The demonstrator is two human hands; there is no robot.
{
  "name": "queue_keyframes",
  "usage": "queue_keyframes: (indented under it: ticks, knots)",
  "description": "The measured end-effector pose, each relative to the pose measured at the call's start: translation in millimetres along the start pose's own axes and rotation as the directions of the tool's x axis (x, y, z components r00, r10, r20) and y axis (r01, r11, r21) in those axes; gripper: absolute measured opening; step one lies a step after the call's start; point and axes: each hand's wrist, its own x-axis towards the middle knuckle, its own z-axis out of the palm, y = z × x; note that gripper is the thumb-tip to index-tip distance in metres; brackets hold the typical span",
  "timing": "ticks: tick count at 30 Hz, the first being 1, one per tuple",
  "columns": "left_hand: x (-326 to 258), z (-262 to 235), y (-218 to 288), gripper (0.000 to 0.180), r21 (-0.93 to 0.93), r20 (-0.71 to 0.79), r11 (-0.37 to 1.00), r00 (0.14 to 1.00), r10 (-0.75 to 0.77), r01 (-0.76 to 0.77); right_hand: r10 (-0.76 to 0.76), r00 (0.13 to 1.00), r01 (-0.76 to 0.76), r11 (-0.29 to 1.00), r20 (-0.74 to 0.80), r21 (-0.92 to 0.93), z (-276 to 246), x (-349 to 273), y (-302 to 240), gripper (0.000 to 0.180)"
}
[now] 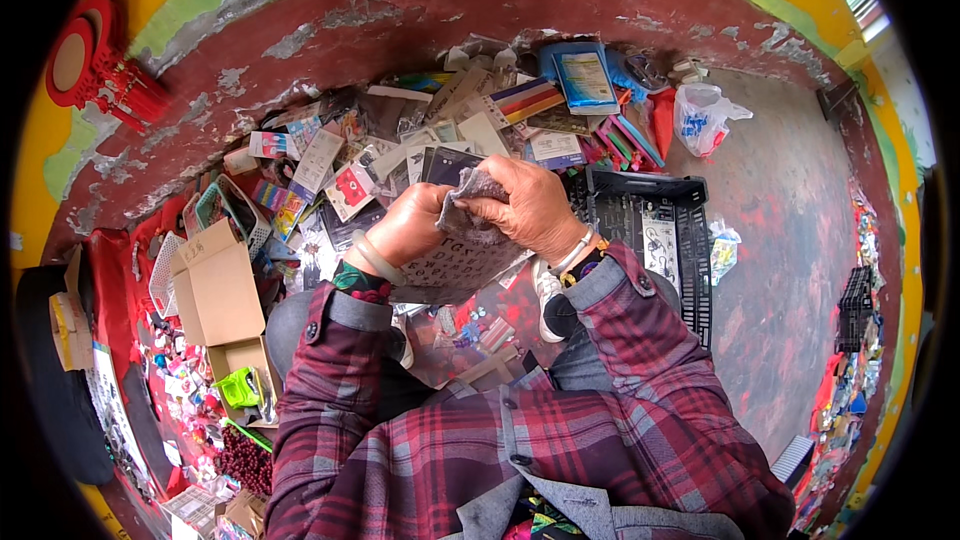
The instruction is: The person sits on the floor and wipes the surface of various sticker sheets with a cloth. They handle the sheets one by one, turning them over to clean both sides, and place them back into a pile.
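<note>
- I see a flat clear packet [462,258] printed with rows of small dark characters, held up in front of my chest, above my knees and the clutter on the floor.
- Its top edge is crumpled into a grey bunch between both hands; the lower part hangs free and tilts down toward my left.
- My left hand [408,225] is closed on the packet's upper left edge, fingers curled in tight, a pale bangle on the wrist just below it.
- My right hand [525,205] is folded over the upper right corner, thumb and fingers pinched shut on the crumpled part, knuckles facing the camera; a bracelet and beads show at that wrist.
- The two hands are just beside each other, touching or nearly so over the packet's top.
- Both forearms come up in plaid sleeves [640,340] of red and grey.
- Beyond the hands lies a heap of small packaged goods [420,140], cards and coloured sheets, spread against a curved dark red wall [400,10].
- To my right, just beside the right wrist, stands a black plastic crate [650,215] with a printed sheet in it.
- Farther off in that direction a white plastic bag [705,115] sits on the floor.
- To my left is an open cardboard box [215,285], with a small green object [240,387] near its lower end.
- A red round ornament [85,55] hangs on the wall, high to my left.
</note>
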Motion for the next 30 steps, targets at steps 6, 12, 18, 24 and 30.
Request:
queue_keyframes:
  ticks: [6,12,18,24,30]
  knots:
    - [0.7,3.4,-4.9,0.007,0.02,-0.03,0.998,0.998,0.06,-0.06,-0.102,0.989,0.086,0.986,-0.108,-0.14,5.8,-3.5,1.2,0.032]
    - [2.6,5.4,-4.3,0.006,0.005,-0.077,0.999,0.996,0.044,-0.044,-0.232,0.948,0.156,0.936,-0.218,-0.315,3.8,-2.0,-0.8,0.035]
    - [3.9,12.8,-16.7,0.005,-0.077,-0.15,0.997,0.989,0.01,-0.022,-0.259,0.924,0.152,0.924,-0.281,-0.351,-8.0,5.4,-2.6,0.038]
    - [4.6,7.4,9.3,0.009,-0.088,-0.063,0.982,0.983,-0.172,0.166,-0.274,0.911,0.124,0.896,-0.309,-0.427,-14.2,7.1,10.8,0.042]
    - [-8.6,-21.5,-3.3,0.016,-0.48,-0.148,0.862,0.955,-0.259,0.159,0.413,0.687,-0.253,0.907,-0.598,0.336,-84.5,13.7,63.9,0.052]
